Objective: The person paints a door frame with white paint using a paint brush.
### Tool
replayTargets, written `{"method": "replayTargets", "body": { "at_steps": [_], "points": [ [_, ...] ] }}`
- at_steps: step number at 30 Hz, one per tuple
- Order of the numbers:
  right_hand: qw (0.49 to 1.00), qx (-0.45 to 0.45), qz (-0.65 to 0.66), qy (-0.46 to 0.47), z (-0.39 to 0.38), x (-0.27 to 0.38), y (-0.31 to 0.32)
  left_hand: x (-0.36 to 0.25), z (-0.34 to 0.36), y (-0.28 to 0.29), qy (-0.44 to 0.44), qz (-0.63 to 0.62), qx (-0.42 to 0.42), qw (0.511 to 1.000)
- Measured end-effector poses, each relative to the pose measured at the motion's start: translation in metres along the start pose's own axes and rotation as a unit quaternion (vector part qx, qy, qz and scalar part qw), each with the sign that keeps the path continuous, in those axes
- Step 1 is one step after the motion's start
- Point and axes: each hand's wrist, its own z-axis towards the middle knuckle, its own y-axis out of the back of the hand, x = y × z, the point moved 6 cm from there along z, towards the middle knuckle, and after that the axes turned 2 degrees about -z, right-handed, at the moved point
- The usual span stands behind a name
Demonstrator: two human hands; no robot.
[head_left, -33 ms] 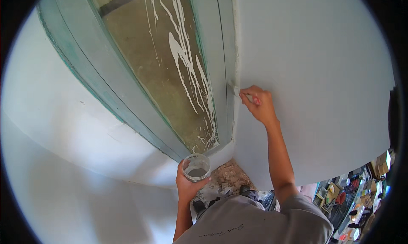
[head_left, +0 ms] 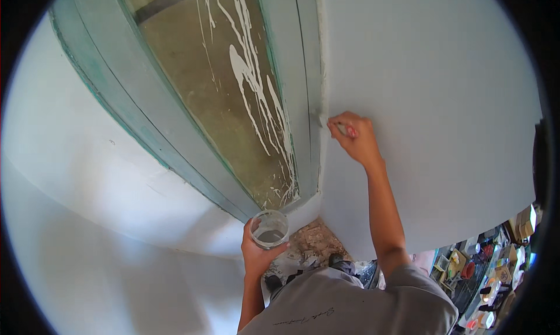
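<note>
My right hand (head_left: pixel 360 141) is closed around a paintbrush (head_left: pixel 322 120), its reddish handle end showing at the palm. The brush tip meets the outer edge of a grey-green window frame (head_left: pixel 291 61), by the seam with the right wall. Lower down, my left hand (head_left: pixel 256 259) grips a clear round plastic tub (head_left: pixel 285 225) with grey paint (head_left: pixel 269 236) in the bottom. Within the frame, a brownish glass pane (head_left: pixel 201 96) carries long white paint drips (head_left: pixel 238 61). The bristles look blurred, so how hard they press is unclear.
A smooth pale wall (head_left: pixel 431 113) stands close on the right, and a white wall (head_left: pixel 105 177) curves along the left. Below the frame's corner lies a dirty, debris-strewn floor patch (head_left: pixel 318 241). Boxes, containers and other clutter (head_left: pixel 484 271) fill the lower right.
The paintbrush and my right hand have shifted very slightly at the frame's edge. My left hand keeps the tub in nearly the same place.
</note>
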Motion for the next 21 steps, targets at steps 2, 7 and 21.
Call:
{"method": "replayTargets", "body": {
  "at_steps": [2, 7, 21],
  "points": [
    [0.999, -0.027, -0.017, 0.029, 0.029, 0.014, 0.018, -0.004, 0.002, -0.005, -0.001, -0.021, 0.005, 1.0],
    [0.993, -0.089, -0.008, 0.079, 0.106, 0.06, 0.06, -0.013, 0.0, -0.006, -0.014, -0.017, 0.002, 1.0],
    [0.954, -0.233, -0.021, 0.187, 0.035, 0.047, 0.018, 0.004, 0.008, -0.002, -0.004, 0.005, 0.0, 1.0]
  ]
}}
